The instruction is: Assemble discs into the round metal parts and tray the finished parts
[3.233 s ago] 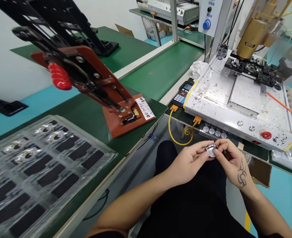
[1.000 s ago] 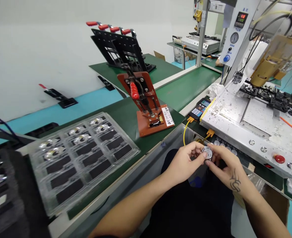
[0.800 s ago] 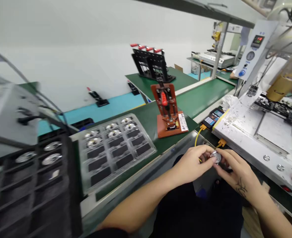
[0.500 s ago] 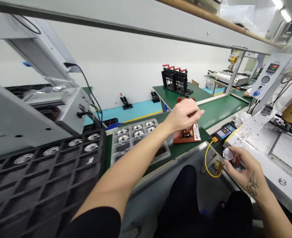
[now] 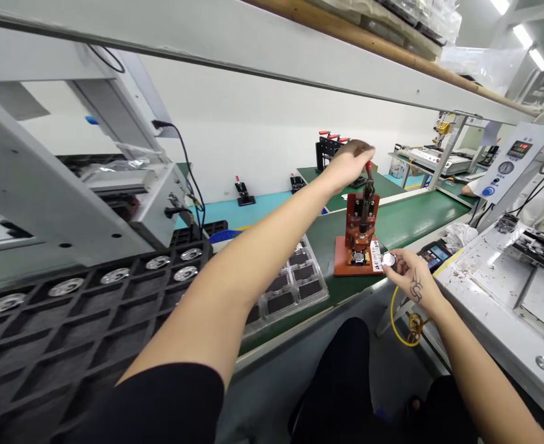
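The left hand (image 5: 350, 161) was stretched forward and up, its grip closed over the red-tipped lever (image 5: 369, 179) of the press (image 5: 359, 237). The lever stood nearly upright above the press, which was orange-red and sat on the green tabletop (image 5: 406, 216). A round part lay in the nest at the base of the press; whether it was seated could not be told.

The right hand (image 5: 408, 279) hung just beside the right edge of the press base, low and near the front of the tabletop. Its fingers pinched a small round silver disc (image 5: 388, 259), face towards the camera, close to the white label on the base. A dark mark showed on the back of that hand.

Left of the press lay a clear tray (image 5: 295, 283) with dark pockets, partly hidden behind the left forearm. Further left, a black tray (image 5: 68, 333) held a row of silver discs along its far edge. A grey machine frame (image 5: 45, 185) with a black cable stood above it.

To the right of the press lay a keypad (image 5: 433, 254) with a yellow cable (image 5: 399, 320) looping down below it, and beyond that a white, speckled machine bed (image 5: 498, 290). A control box (image 5: 507, 163) with a red display stood behind. Black fixtures with red handles (image 5: 330, 148) stood far back on another green tabletop
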Action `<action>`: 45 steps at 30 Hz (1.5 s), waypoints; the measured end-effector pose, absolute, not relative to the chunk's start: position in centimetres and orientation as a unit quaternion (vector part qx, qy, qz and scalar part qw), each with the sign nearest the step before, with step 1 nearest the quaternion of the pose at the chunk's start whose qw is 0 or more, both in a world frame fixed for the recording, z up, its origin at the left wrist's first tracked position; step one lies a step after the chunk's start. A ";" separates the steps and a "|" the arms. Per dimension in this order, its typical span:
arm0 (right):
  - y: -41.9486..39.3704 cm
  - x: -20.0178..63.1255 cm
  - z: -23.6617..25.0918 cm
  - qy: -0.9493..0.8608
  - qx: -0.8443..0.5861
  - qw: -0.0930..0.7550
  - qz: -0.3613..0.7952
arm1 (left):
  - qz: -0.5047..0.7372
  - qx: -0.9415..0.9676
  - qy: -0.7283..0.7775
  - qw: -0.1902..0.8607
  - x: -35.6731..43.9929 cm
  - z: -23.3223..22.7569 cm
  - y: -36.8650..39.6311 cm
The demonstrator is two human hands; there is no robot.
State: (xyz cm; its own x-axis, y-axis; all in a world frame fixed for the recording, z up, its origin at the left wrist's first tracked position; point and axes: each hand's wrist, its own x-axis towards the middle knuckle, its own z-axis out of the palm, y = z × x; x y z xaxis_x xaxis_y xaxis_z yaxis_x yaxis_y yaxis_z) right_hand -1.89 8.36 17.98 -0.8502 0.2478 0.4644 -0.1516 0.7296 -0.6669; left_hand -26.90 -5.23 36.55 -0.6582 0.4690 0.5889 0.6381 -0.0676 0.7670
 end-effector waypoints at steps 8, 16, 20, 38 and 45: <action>9.3 -3.1 15.1 -0.900 0.008 0.234 0.368 | -0.388 -0.383 -0.821 -0.171 -24.8 23.6 -13.8; 10.8 -8.4 13.2 -0.899 -0.003 0.228 0.374 | -0.353 -0.419 -0.820 -0.164 -21.5 16.4 -9.1; 11.1 -9.1 12.0 -0.902 -0.007 0.209 0.379 | -0.351 -0.434 -0.818 -0.138 -21.9 16.0 -8.9; 9.8 -13.2 14.6 -0.942 0.078 0.092 0.314 | -0.404 -0.403 -0.821 -0.032 -21.6 22.3 -22.6; 13.4 -15.2 25.4 -0.910 -0.036 0.245 0.332 | -0.432 -0.385 -0.814 -0.047 -19.2 25.1 -23.8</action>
